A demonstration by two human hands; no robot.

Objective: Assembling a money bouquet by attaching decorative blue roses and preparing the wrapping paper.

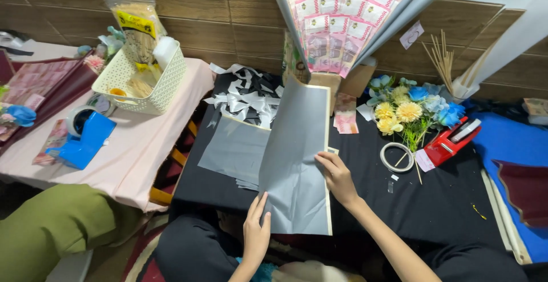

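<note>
Head view, lower centre of frame: grey wrapping sheet (297,162) lying across black table (434,202). Left hand (256,232) flat on its lower edge, fingers extended. Right hand (337,176) pressing right edge, fingers loosely spread. Tape roll (397,157) just right.

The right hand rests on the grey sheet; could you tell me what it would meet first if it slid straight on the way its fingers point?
Likely only more of the grey sheet, which the right hand presses; beyond lie white ribbon scraps.
</note>
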